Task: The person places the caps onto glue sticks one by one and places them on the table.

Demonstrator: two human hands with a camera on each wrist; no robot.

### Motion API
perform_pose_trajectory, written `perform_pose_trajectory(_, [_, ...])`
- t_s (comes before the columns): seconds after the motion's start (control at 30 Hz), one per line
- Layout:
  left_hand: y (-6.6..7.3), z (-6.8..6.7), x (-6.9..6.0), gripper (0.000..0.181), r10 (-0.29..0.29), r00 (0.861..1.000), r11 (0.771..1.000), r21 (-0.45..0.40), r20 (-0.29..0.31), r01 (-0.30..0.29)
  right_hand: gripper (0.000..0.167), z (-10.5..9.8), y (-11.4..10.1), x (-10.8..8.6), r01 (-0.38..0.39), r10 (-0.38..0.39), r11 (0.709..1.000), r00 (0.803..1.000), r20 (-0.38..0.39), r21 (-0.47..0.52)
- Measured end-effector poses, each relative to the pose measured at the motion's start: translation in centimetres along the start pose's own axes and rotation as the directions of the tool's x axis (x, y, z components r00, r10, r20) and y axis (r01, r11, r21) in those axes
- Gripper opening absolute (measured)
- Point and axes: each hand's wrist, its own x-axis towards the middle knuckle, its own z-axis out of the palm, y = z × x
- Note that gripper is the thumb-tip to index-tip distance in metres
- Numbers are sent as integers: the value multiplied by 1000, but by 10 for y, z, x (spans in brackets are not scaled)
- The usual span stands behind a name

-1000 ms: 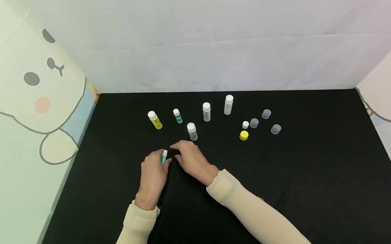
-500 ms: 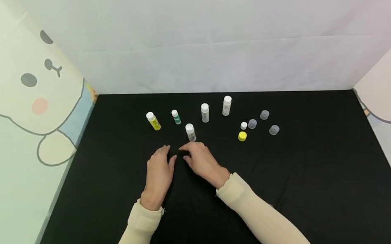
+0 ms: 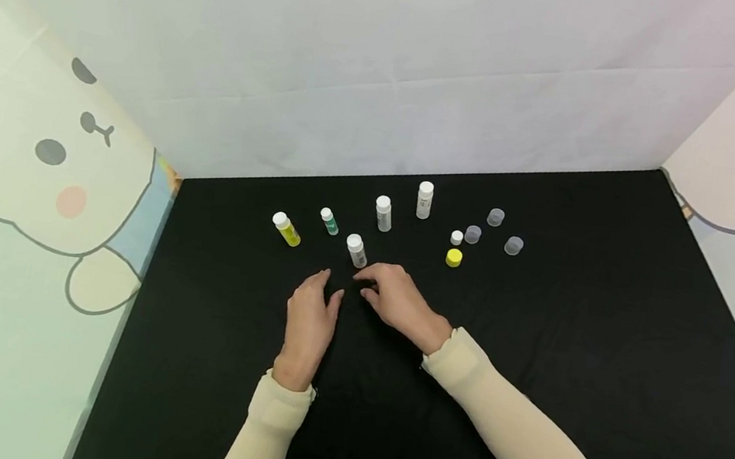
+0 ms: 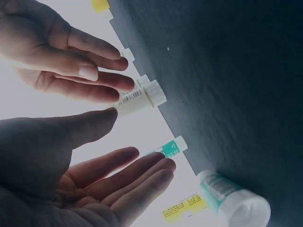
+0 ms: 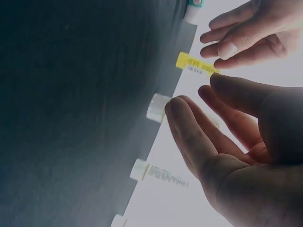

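The left hand point(image 3: 310, 321) was released, its fingers reaching toward the far side, its thumb spread to the right and nothing in its grasp. A white-and-green tube point(image 4: 232, 198) was nearest to it; the left wrist view showed this tube close to the fingers, a gap visible between them in that view, though it could not be picked out in the head view.

The right hand point(image 3: 400, 301) was also released. Its fingers were loosely bent and pointed left, toward the left hand, with the thumb apart on the near side; the two hands did not meet. A white tube point(image 3: 357, 253) was just beyond the right hand's fingertips, on their far side. Whether the fingers touched it could not be told, since they overlapped its end in the right wrist view.

Farther off, a small green tube point(image 3: 329, 222) with a white end was to the left of that white tube, and a yellow tube point(image 3: 287, 230), also white-ended, was farther left. Two more white tubes point(image 3: 384, 214) were on the far side, one to the right of the other. Well to the right were a yellow cap point(image 3: 453, 258), a small white cap point(image 3: 456, 238) and three translucent caps point(image 3: 514, 245), all on the black cloth point(image 3: 196, 394).
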Motion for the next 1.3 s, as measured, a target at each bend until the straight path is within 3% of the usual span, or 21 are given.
perform_pose_trajectory(0.57, [9, 11, 14, 46, -1, 1000, 999, -33, 11, 1, 25, -31, 17, -7, -48, 48, 999, 996, -77, 7])
perform_pose_trajectory(0.93, [16, 17, 21, 52, -88, 995, 993, -77, 51, 92, 26, -49, 29, -14, -97, 102, 994, 988, -115, 43])
perform_pose_trajectory(1.3, [18, 24, 26, 52, -116, 992, 987, -103, 52, 121, 26, -66, 40, -21, -140, 149, 988, 974, -168, 65])
